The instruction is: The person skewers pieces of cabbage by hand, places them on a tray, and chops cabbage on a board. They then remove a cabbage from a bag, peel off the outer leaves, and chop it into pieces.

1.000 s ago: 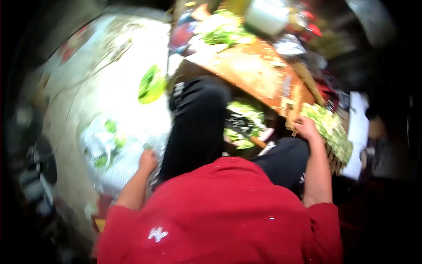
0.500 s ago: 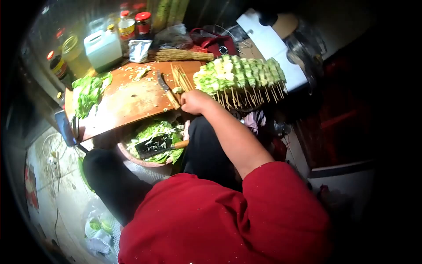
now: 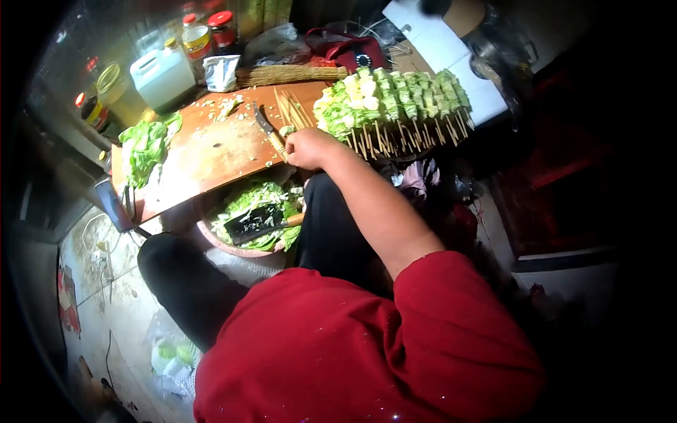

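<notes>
My right hand (image 3: 310, 148) is at the front edge of the wooden board (image 3: 211, 151), its fingers curled closed. A small knife (image 3: 271, 132) with a dark curved blade and light wooden handle lies against my fingers; whether I grip it is hidden. A small pale green piece (image 3: 286, 130) and a loose bunch of bare wooden skewers (image 3: 293, 109) are just beyond my fingers. To the right, a pile of loaded skewers (image 3: 395, 99) bears pale green leafy pieces, sticks toward me. My left hand is out of sight.
Leafy greens (image 3: 148, 148) lie at the board's left. Below, a tub (image 3: 211, 236) holds chopped greens and a broad cleaver (image 3: 257, 224). Behind stand a white jug (image 3: 162, 77), sauce bottles (image 3: 197, 41), a silvery packet (image 3: 221, 72) and a skewer bundle (image 3: 289, 74). A phone (image 3: 113, 204) is at the left.
The view has shifted, so the board and things sit higher in the picture. My right hand has come slightly left, closer against the knife handle.
</notes>
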Available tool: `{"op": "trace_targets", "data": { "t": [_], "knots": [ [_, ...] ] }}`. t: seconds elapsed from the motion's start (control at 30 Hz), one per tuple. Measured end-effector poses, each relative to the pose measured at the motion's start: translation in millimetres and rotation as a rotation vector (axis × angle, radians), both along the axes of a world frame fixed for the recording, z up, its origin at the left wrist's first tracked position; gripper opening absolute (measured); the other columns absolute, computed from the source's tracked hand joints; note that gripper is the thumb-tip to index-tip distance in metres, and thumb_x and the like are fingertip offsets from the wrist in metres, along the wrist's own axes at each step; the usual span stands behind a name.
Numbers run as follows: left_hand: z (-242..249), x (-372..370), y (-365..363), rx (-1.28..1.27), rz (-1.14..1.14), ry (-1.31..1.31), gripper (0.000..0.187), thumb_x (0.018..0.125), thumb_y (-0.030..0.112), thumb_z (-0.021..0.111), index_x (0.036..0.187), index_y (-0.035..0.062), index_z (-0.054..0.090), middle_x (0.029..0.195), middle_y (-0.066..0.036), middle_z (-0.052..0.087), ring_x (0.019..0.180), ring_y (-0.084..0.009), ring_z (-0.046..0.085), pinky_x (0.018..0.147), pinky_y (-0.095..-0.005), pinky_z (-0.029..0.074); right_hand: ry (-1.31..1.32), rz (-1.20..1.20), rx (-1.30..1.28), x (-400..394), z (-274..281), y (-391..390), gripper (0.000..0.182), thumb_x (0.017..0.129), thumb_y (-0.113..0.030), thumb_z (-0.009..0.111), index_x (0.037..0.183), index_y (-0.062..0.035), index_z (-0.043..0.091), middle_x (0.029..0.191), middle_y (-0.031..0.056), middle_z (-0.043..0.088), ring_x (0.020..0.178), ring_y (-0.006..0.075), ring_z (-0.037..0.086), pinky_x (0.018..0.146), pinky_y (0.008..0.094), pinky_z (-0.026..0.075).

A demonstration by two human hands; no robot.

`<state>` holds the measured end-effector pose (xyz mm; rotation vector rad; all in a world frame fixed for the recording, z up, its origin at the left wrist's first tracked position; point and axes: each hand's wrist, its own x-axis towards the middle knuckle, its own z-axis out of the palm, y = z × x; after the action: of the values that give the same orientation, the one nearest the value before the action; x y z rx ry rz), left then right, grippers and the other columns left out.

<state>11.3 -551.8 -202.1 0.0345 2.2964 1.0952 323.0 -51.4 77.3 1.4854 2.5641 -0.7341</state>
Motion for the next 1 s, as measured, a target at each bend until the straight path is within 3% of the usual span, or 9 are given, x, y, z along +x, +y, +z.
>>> {"op": "trace_targets", "data": {
  "t": [0.23, 0.3, 0.33, 0.5, 0.63, 0.73, 0.77, 0.9, 1.0],
  "knots": [
    [31, 8, -16, 0.227, 0.098, 0.055, 0.022, 0.087, 0.020, 0.055, 0.091, -0.0008, 0.062, 0.082, -0.013, 0.065, 0.074, -0.0199, 0.059, 0.066, -0.0375, 0.048, 0.157, -0.003, 0.002, 3, -11, 4, 0.021, 0.078, -0.024, 0.064, 0.089, -0.0082, 0.070, 0.085, 0.0146, 0.069, 0.080, 0.0295, 0.067, 0.074, 0.0376, 0.052],
    [63, 4, -11, -0.114, -0.292, 0.176, 0.027, 0.090, 0.025, 0.056, 0.093, -0.0007, 0.063, 0.082, -0.008, 0.063, 0.075, -0.0157, 0.059, 0.069, -0.0344, 0.049, 0.137, 0.020, 0.011, 6, -7, 4, 0.021, 0.077, -0.022, 0.066, 0.092, -0.0070, 0.069, 0.085, 0.0132, 0.069, 0.078, 0.0264, 0.067, 0.072, 0.0346, 0.052],
    [28, -7, -22, -0.036, -0.063, -0.066, 0.032, 0.091, 0.030, 0.055, 0.090, -0.0019, 0.062, 0.079, -0.008, 0.062, 0.071, -0.0173, 0.060, 0.061, -0.0343, 0.049, 0.148, 0.017, 0.008, 6, -7, 4, 0.021, 0.077, -0.020, 0.066, 0.092, -0.0056, 0.068, 0.084, 0.0121, 0.069, 0.076, 0.0237, 0.067, 0.070, 0.0324, 0.051],
    [3, 2, -33, 0.156, 0.266, -0.263, 0.031, 0.088, 0.026, 0.063, 0.083, -0.0046, 0.060, 0.069, -0.009, 0.059, 0.054, -0.0192, 0.056, 0.044, -0.0324, 0.043, 0.105, 0.027, 0.036, 2, -5, 3, 0.022, 0.075, -0.018, 0.066, 0.092, -0.0036, 0.067, 0.083, 0.0152, 0.068, 0.075, 0.0248, 0.065, 0.070, 0.0335, 0.051],
    [28, 0, -25, -0.042, 0.208, -0.355, 0.032, 0.084, 0.025, 0.067, 0.082, -0.0062, 0.060, 0.067, -0.008, 0.058, 0.054, -0.0186, 0.056, 0.044, -0.0328, 0.043, 0.091, 0.024, 0.025, -4, -3, 2, 0.022, 0.075, -0.018, 0.066, 0.092, -0.0038, 0.068, 0.081, 0.0140, 0.068, 0.072, 0.0235, 0.065, 0.068, 0.0326, 0.050],
    [47, -4, -22, -0.389, -0.148, -0.494, 0.044, 0.080, 0.045, 0.062, 0.099, 0.0059, 0.068, 0.093, -0.013, 0.071, 0.088, -0.0303, 0.067, 0.070, -0.0380, 0.049, 0.075, -0.026, -0.026, -5, -2, 0, 0.021, 0.075, -0.016, 0.066, 0.092, -0.0039, 0.068, 0.078, 0.0123, 0.067, 0.069, 0.0210, 0.064, 0.065, 0.0316, 0.050],
    [45, -6, -24, -0.381, -0.133, -0.488, 0.044, 0.080, 0.045, 0.062, 0.099, 0.0059, 0.068, 0.093, -0.013, 0.071, 0.088, -0.0303, 0.067, 0.070, -0.0380, 0.049, 0.065, -0.034, -0.031, -6, -1, 1, 0.022, 0.074, -0.017, 0.067, 0.092, -0.0043, 0.068, 0.081, 0.0144, 0.067, 0.074, 0.0247, 0.065, 0.070, 0.0334, 0.051],
    [-9, -10, -54, 0.006, 0.138, -1.108, 0.028, 0.079, 0.021, 0.067, 0.103, 0.0085, 0.060, 0.093, -0.009, 0.063, 0.079, -0.0264, 0.062, 0.069, -0.0381, 0.052, 0.087, -0.052, -0.067, -9, 3, -1, 0.021, 0.072, -0.017, 0.067, 0.089, -0.0046, 0.069, 0.082, 0.0163, 0.067, 0.077, 0.0275, 0.065, 0.072, 0.0347, 0.051],
    [3, -15, -55, -0.154, 0.164, -0.970, 0.026, 0.078, 0.017, 0.065, 0.102, 0.0103, 0.060, 0.094, -0.012, 0.062, 0.082, -0.0274, 0.061, 0.068, -0.0391, 0.052, 0.112, -0.023, -0.041, -4, -1, 3, 0.020, 0.071, -0.015, 0.066, 0.088, -0.0040, 0.068, 0.081, 0.0162, 0.067, 0.077, 0.0276, 0.065, 0.071, 0.0344, 0.050]
  ]
}}
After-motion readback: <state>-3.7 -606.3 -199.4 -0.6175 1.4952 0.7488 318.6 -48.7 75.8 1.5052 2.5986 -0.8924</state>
